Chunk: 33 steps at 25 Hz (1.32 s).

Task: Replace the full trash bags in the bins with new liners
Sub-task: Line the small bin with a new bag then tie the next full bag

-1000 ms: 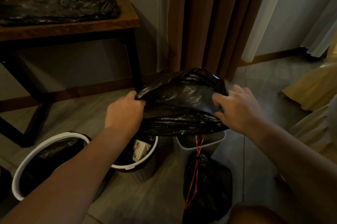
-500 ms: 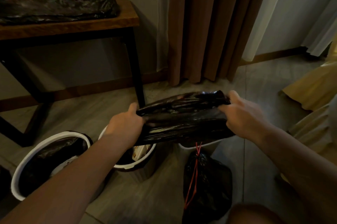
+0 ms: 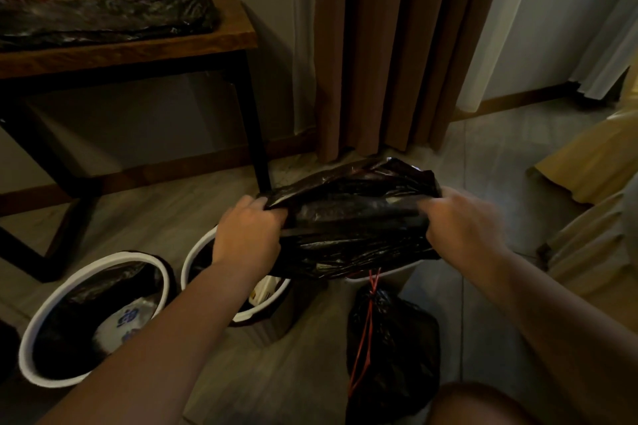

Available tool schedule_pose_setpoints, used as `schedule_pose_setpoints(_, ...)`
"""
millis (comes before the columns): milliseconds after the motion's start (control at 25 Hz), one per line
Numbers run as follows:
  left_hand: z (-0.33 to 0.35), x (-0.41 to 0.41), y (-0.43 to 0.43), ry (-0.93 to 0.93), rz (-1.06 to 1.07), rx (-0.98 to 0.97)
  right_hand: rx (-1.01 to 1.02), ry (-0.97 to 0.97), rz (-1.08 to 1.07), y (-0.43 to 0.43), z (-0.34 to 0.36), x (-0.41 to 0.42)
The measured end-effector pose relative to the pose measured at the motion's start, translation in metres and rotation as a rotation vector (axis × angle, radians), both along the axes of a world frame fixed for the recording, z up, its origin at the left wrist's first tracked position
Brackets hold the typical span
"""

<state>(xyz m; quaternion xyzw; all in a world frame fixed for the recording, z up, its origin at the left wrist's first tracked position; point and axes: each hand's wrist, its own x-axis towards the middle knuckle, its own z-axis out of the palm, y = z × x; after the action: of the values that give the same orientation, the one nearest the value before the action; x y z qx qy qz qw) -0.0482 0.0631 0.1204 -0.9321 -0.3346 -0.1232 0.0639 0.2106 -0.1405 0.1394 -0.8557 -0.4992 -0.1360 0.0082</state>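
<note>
Hanging crosswise just above a bin (image 3: pixel 397 269), a liner (image 3: pixel 352 227) is gripped at its ends by curled fingers of the left hand (image 3: pixel 247 234) and right hand (image 3: pixel 459 220).

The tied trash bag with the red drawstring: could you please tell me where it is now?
In the head view, the tied trash bag sits on the floor, lower centre-right, beside the middle bin and just below the black liner.
</note>
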Motion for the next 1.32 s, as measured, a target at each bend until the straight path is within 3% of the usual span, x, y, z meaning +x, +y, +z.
schedule_pose_setpoints(160, -0.006, 0.002, 0.005, 0.131, 0.063, -0.096, -0.136, 0.011, 0.075, -0.006, -0.010, 0.014)
schedule_pose_setpoints(400, -0.005, 0.011, 0.009, 0.192, 0.133, -0.335, -0.095, 0.123, -0.022, -0.008, -0.008, 0.019)
schedule_pose_setpoints(640, -0.008, 0.016, 0.020, 0.254, 0.009, -0.327, -0.164, 0.235, -0.047, -0.003, -0.009, 0.027)
schedule_pose_setpoints(800, -0.006, 0.044, 0.034, 0.162, -0.015, -0.284, -0.087, 0.636, -0.109, 0.021, -0.013, 0.054)
schedule_pose_setpoints(920, -0.011, 0.081, 0.052, 0.170, -0.046, -0.370, 0.005, 0.973, -0.202, 0.049, -0.023, 0.087)
schedule_pose_setpoints(1040, -0.033, 0.123, 0.065, 0.115, -0.099, -0.653, 0.204, 1.425, -0.343, 0.070, -0.053, 0.109)
schedule_pose_setpoints(1120, -0.057, 0.152, 0.067, -0.011, -0.052, -0.892, 0.317, 1.621, -0.408, 0.084, -0.087, 0.119)
schedule_pose_setpoints(1200, -0.091, 0.181, 0.068, -0.159, 0.048, -1.106, 0.374, 1.746, -0.450, 0.097, -0.125, 0.126)
schedule_pose_setpoints(1320, -0.139, 0.214, 0.072, -0.178, 0.146, -1.195, 0.374, 1.800, -0.507, 0.118, -0.176, 0.134)
